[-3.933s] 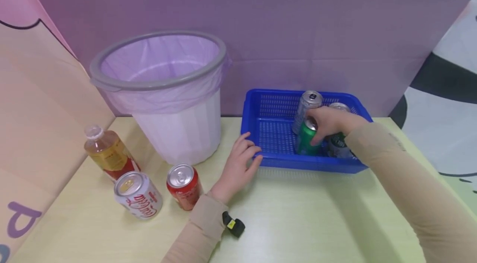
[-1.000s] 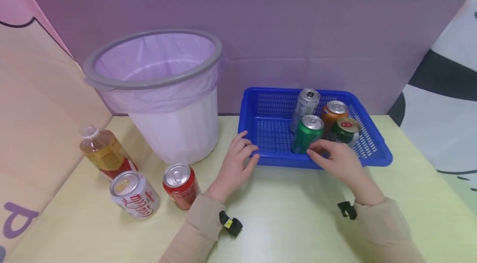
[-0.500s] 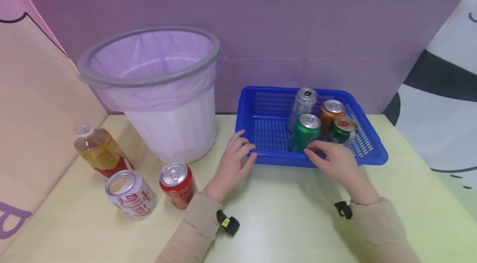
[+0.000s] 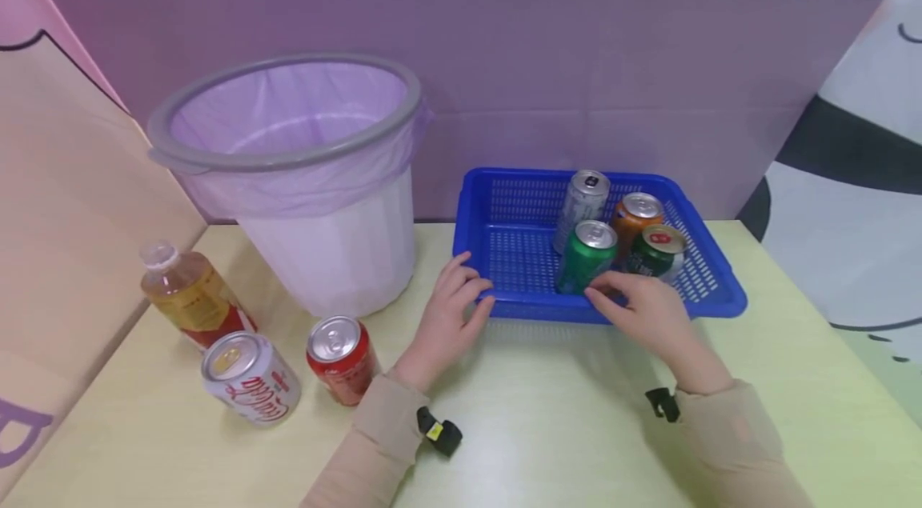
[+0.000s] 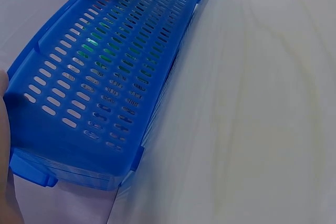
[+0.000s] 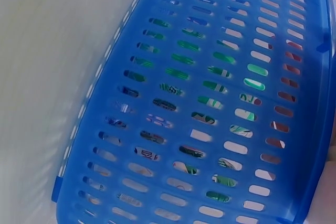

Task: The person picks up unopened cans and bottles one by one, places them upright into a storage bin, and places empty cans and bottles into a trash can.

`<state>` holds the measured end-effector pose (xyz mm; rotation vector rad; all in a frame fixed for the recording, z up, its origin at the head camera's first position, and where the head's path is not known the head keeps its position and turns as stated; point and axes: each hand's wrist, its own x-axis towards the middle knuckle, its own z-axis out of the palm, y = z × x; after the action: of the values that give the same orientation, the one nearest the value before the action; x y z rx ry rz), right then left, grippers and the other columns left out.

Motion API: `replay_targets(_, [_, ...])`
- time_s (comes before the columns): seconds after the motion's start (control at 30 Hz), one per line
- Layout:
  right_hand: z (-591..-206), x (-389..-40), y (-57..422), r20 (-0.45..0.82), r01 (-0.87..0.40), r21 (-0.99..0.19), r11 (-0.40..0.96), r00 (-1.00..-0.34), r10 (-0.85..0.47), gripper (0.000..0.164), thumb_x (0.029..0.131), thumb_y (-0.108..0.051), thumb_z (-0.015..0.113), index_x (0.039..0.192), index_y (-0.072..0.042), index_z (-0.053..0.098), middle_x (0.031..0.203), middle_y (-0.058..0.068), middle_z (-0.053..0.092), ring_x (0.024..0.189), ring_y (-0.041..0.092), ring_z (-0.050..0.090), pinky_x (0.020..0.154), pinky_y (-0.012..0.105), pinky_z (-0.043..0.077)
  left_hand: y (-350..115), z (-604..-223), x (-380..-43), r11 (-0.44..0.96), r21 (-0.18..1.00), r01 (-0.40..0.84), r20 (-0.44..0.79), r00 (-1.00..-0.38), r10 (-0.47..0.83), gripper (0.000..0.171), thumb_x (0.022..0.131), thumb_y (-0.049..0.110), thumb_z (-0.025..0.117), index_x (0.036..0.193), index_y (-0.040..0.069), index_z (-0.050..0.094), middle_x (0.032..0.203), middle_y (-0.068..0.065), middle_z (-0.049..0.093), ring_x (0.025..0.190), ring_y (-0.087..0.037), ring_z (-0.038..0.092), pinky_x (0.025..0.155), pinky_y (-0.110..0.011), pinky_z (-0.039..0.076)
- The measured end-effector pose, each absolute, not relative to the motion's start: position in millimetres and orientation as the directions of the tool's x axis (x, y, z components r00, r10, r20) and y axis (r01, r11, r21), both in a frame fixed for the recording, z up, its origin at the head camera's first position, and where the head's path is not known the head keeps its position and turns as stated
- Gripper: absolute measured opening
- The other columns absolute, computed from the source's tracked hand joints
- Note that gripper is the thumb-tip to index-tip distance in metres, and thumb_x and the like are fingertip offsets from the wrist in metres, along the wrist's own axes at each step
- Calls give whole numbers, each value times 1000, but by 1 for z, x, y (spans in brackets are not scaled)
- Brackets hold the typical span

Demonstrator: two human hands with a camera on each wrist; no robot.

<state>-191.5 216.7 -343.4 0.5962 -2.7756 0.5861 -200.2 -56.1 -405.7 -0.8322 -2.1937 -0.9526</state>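
Note:
In the head view a blue plastic basket (image 4: 526,308) stands on the table, with several drink cans upright in its right half. These are a green can (image 4: 587,258), a silver can (image 4: 580,208), an orange can (image 4: 637,216) and a dark green can (image 4: 654,252). My left hand (image 4: 446,320) rests at the basket's front left corner, fingers loosely bent. At the front rim, just before the green can, my right hand (image 4: 648,316) lies with thumb and fingertips on the edge. Both wrist views show the slotted basket wall (image 5: 100,77), with green showing through.
A white bin (image 4: 338,252) with a grey rim and purple liner stands back left. Before it are a tea-coloured bottle (image 4: 198,300), a white Coca-Cola can (image 4: 252,380) and a red can (image 4: 342,360). A purple backdrop (image 4: 519,52) closes the rear.
My right hand has let go of the green can inside the basket and come back to the front rim. My left hand stays at the corner. Over the last second only the view shifts slightly.

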Motion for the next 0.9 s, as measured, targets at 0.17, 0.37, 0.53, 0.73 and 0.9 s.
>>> replay_targets(0.17, [-344, -192, 218, 322, -444, -329, 834, -882, -343, 16, 91, -24, 62, 93, -10, 70, 83, 3, 71, 69, 16, 62, 63, 38, 52, -55, -406, -200, 545, 410, 731, 718, -627, 302, 16, 90, 12, 57, 99, 1, 65, 99, -12, 59, 128, -39, 43, 116, -47, 29])
replay_targets(0.37, [-344, -192, 218, 330, -448, -324, 833, -879, -345, 15, 90, -23, 62, 93, -11, 70, 83, 2, 71, 69, 16, 62, 62, 38, 52, -56, -401, -196, 553, 438, 709, 690, -659, 299, 16, 91, 12, 58, 100, 1, 65, 101, -12, 59, 131, -37, 41, 116, -48, 30])
replay_targets(0.53, [-342, -191, 218, 313, -445, -338, 829, -884, -347, 14, 90, -23, 63, 93, -11, 70, 83, 2, 71, 69, 15, 61, 64, 38, 52, -57, -396, -193, 563, 470, 680, 645, -700, 307, 17, 92, 13, 58, 101, 0, 65, 102, -12, 59, 134, -35, 38, 116, -47, 29])
replay_targets(0.73, [-340, -189, 220, 291, -454, -368, 811, -885, -364, 13, 89, -22, 64, 94, -11, 70, 87, 2, 71, 77, 18, 64, 70, 42, 54, -58, -395, -194, 566, 462, 683, 642, -698, 318, 16, 92, 13, 59, 100, 0, 66, 101, -13, 59, 134, -36, 38, 117, -46, 29])
replay_targets(0.9, [-338, -188, 220, 286, -461, -374, 805, -883, -373, 14, 89, -22, 64, 94, -11, 70, 88, 2, 71, 78, 19, 65, 71, 42, 54, -59, -392, -193, 577, 453, 680, 632, -701, 330, 17, 92, 13, 58, 102, 1, 65, 102, -13, 59, 133, -37, 39, 116, -45, 30])
